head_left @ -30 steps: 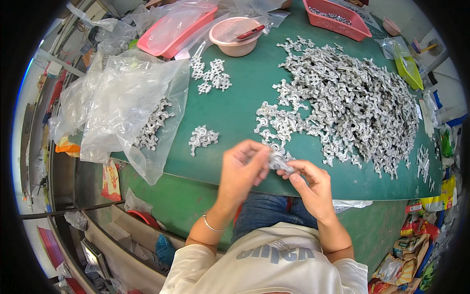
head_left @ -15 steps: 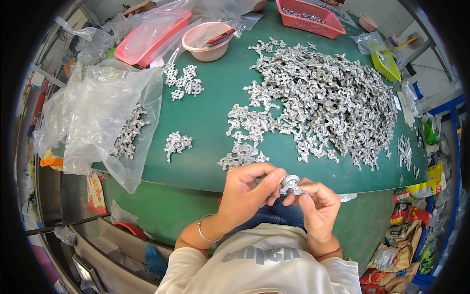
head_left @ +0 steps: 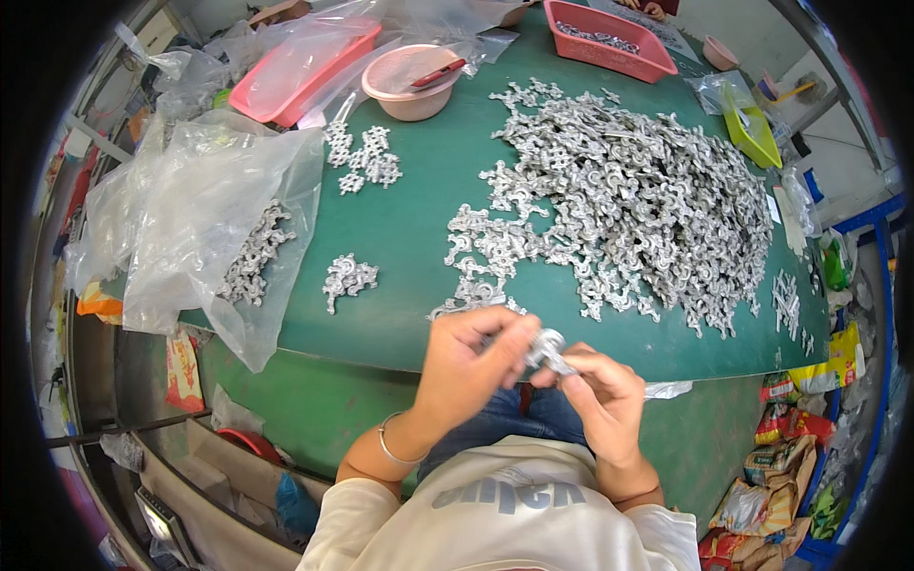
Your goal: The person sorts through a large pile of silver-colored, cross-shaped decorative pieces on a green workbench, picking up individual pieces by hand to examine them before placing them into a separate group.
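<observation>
A small silver-grey metal casting (head_left: 546, 351) with rounded arms is held between my two hands, just above the table's near edge. My left hand (head_left: 473, 357) is closed, its thumb and fingers pinching the casting's left side. The fingertips of my right hand (head_left: 605, 388) grip the other end. Just beyond my left hand lies a loose cluster of similar castings (head_left: 490, 240), joining a large heap of castings (head_left: 647, 200) on the right. A smaller group of castings (head_left: 349, 278) sits to the left. Motion slightly blurs the held piece.
A clear plastic bag (head_left: 205, 228) lies over castings at the table's left. Farther back stand a pink basin (head_left: 411, 102) with a red-handled tool across it, and pink trays (head_left: 609, 59). A yellow-green scoop-like tray (head_left: 754, 141) is at far right, near thin metal strips (head_left: 786, 303).
Both hands have moved slightly left and away from my body with the casting. The casting has turned between my fingers, and the whole view has shifted a little.
</observation>
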Action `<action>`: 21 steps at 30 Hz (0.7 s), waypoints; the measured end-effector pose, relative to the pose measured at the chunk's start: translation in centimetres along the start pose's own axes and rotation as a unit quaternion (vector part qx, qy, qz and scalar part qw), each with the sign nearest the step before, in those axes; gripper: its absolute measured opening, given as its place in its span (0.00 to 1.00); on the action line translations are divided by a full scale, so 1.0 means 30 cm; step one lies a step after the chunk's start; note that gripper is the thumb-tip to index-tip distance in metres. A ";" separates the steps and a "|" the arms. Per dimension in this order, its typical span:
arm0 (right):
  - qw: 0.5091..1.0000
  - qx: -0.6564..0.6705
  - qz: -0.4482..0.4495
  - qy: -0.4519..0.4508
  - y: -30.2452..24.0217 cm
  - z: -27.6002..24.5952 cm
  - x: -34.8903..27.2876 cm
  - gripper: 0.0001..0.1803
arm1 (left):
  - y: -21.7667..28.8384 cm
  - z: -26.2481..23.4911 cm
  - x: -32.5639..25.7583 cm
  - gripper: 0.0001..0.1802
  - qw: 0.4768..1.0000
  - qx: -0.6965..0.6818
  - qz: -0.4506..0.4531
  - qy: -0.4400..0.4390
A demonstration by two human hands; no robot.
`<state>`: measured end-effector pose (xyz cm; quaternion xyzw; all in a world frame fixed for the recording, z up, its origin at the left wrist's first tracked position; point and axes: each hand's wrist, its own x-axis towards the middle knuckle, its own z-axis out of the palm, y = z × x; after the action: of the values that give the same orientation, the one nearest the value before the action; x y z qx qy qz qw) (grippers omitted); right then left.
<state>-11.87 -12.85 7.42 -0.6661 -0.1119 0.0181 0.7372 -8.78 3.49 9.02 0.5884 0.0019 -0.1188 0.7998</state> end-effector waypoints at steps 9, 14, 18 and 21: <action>0.920 -0.374 -0.088 0.074 0.247 -0.048 0.246 0.13 | -0.033 -0.462 0.098 0.11 0.775 0.581 0.093 0.232; 0.835 -0.527 -0.142 0.071 0.324 -0.010 0.332 0.13 | -0.042 -0.510 0.139 0.07 0.752 0.592 0.102 0.270; 0.895 -0.417 -0.114 0.108 0.345 -0.042 0.326 0.10 | -0.090 -0.483 0.120 0.05 0.767 0.508 0.218 0.327; 0.966 -0.206 0.038 0.153 0.331 -0.068 0.285 0.06 | -0.110 -0.365 0.095 0.06 0.840 0.410 0.194 0.296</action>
<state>-1.95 -12.25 -1.36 -0.8020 0.0260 -0.0798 0.5914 -5.16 12.34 2.14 0.8581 0.0755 0.2289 0.4534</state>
